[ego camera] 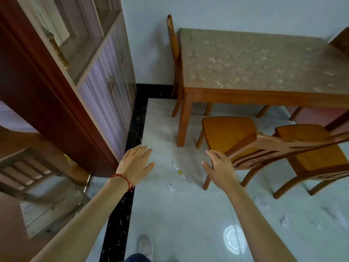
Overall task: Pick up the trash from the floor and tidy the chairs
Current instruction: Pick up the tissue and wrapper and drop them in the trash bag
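Both forearms reach forward over the floor [179, 214]. Left hand [135, 165] fingers straight, holding nothing, red bracelet [124, 181] at wrist. Right hand [220, 167] spread, empty, just beside chair [264, 148] back. Wrapper [180, 172] and crumpled paper [171, 187] lie on floor between hands. Desk [255, 63] behind; cabinet [98, 76] left, doors closed.

Four wooden chairs are visible: one near chair [272, 148] with its back toward the camera, a second [313, 148] just right of it, one at the table's far left end [172, 53], and part of one at the far right [340, 41]. One table [255, 63]. Two scraps of trash lie on the floor: a long wrapper [180, 172] and a small white wad [171, 187]. One cabinet [90, 69] stands on the left. Two hands, the left hand [135, 164] and the right hand [220, 168].
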A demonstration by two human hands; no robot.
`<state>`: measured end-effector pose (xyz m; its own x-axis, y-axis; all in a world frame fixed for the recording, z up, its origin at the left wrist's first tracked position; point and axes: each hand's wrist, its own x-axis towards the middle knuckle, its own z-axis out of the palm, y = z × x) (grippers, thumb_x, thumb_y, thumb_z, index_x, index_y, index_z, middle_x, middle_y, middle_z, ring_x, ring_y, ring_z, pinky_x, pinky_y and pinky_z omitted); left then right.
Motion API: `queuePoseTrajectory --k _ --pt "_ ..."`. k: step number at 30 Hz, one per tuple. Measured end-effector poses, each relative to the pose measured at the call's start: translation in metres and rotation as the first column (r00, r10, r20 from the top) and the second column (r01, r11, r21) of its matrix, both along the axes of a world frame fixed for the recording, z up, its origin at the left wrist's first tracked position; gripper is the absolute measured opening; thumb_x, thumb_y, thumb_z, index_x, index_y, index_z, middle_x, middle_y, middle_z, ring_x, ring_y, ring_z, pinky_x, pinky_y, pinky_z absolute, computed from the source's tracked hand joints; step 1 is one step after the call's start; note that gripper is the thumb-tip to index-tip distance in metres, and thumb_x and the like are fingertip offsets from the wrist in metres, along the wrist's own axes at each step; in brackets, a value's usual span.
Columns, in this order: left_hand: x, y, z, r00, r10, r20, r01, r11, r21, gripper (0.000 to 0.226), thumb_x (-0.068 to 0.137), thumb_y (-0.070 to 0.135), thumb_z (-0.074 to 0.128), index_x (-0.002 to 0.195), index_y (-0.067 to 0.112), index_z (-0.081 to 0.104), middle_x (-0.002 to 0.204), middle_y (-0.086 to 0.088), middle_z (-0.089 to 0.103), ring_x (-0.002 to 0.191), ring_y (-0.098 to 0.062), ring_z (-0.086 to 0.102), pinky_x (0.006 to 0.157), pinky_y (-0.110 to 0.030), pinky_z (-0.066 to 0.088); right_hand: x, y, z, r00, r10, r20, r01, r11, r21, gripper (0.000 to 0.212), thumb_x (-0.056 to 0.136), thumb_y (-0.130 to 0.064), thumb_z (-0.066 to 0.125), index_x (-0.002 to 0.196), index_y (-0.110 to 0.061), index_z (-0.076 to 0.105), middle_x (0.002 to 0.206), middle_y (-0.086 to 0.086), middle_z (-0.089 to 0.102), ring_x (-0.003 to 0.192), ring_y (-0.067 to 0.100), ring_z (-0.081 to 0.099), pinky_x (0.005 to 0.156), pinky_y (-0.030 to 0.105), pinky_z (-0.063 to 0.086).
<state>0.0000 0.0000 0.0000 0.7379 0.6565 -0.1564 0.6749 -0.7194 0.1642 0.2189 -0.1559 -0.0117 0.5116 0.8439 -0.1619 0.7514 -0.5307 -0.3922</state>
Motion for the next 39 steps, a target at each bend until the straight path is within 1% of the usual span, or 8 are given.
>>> queuePoseTrajectory --k 7,10,17,22,27,29,32,39 --pt "0.036 0.059 -0.031 0.998 -0.058 0.006 0.058 0.997 -0.041 0.055 0.094 0.04 0.033 0.141 0.013 0.023 0.151 -0.006 0.025 0.14 -0.022 0.017 0.114 -0.035 0.014 0.028 0.05 -0.026 0.999 -0.029 0.032 0.031 0.998 -0.062 0.049 0.094 -0.039 0.041 0.138 -0.017 0.034 0.145 0.004 0.038 0.134 0.023 0.033 0.108 0.039 0.029" --pt "0.059 0.095 -0.046 0.996 -0.086 -0.01 0.085 0.994 -0.074 0.055 0.095 0.039 0.033 0.141 0.012 0.022 0.151 -0.007 0.024 0.141 -0.022 0.016 0.115 -0.036 0.014 0.04 0.078 -0.04 0.998 -0.059 0.028 0.061 0.994 -0.09 0.046 0.093 -0.038 0.044 0.134 -0.016 0.04 0.14 0.006 0.045 0.127 0.027 0.042 0.105 0.04 0.035" --pt "0.095 0.151 -0.088 0.987 -0.143 -0.071 0.128 0.974 -0.187 0.055 0.095 0.039 0.032 0.142 0.011 0.021 0.152 -0.008 0.023 0.141 -0.021 0.015 0.115 -0.035 0.013 0.063 0.131 -0.083 0.993 -0.103 -0.054 0.096 0.987 -0.128 0.042 0.09 -0.036 0.05 0.127 -0.015 0.048 0.133 0.009 0.053 0.105 0.028 0.061 0.099 0.042 0.042" --pt "0.108 0.165 -0.125 0.987 -0.141 -0.079 0.114 0.954 -0.277 0.056 0.094 0.04 0.033 0.141 0.01 0.024 0.151 -0.009 0.025 0.14 -0.022 0.018 0.114 -0.035 0.015 0.073 0.148 -0.116 0.986 -0.12 -0.119 0.1 0.982 -0.158 0.043 0.089 -0.036 0.053 0.125 -0.013 0.052 0.126 0.009 0.06 0.101 0.025 0.064 0.096 0.042 0.049" --pt "0.123 0.163 -0.182 0.995 -0.078 -0.068 0.049 0.935 -0.352 0.071 0.085 0.052 0.017 0.138 0.008 0.031 0.147 -0.011 0.033 0.138 -0.025 0.025 0.112 -0.036 0.02 0.095 0.162 -0.158 0.975 -0.119 -0.187 0.083 0.978 -0.19 0.042 0.09 -0.034 0.052 0.126 -0.014 0.051 0.125 0.008 0.059 0.109 0.025 0.058 0.099 0.039 0.045" --pt "0.129 0.161 -0.213 0.996 -0.041 -0.085 0.005 0.922 -0.386 0.088 0.071 0.058 0.001 0.139 0.011 0.029 0.148 -0.008 0.031 0.139 -0.022 0.024 0.113 -0.034 0.019 0.103 0.166 -0.183 0.969 -0.125 -0.212 0.082 0.976 -0.2 0.041 0.09 -0.033 0.052 0.127 -0.014 0.05 0.125 0.007 0.059 0.112 0.025 0.056 0.098 0.04 0.045" --pt "0.136 0.157 -0.261 0.993 0.012 -0.119 -0.061 0.905 -0.422 0.096 0.062 0.059 -0.008 0.141 0.017 0.025 0.151 -0.004 0.026 0.14 -0.018 0.019 0.113 -0.031 0.017 0.115 0.172 -0.227 0.954 -0.145 -0.262 0.089 0.973 -0.213 0.042 0.09 -0.033 0.052 0.126 -0.013 0.051 0.127 0.008 0.058 0.112 0.026 0.057 0.096 0.043 0.048" --pt "0.143 0.136 -0.368 0.975 0.091 -0.202 -0.183 0.843 -0.505 0.075 0.08 0.059 0.009 0.141 0.018 0.024 0.15 -0.002 0.028 0.139 -0.017 0.021 0.112 -0.031 0.022 0.129 0.18 -0.341 0.938 -0.155 -0.309 0.067 0.958 -0.278 0.044 0.091 -0.033 0.05 0.13 -0.013 0.048 0.132 0.007 0.055 0.123 0.024 0.05 0.102 0.036 0.041"
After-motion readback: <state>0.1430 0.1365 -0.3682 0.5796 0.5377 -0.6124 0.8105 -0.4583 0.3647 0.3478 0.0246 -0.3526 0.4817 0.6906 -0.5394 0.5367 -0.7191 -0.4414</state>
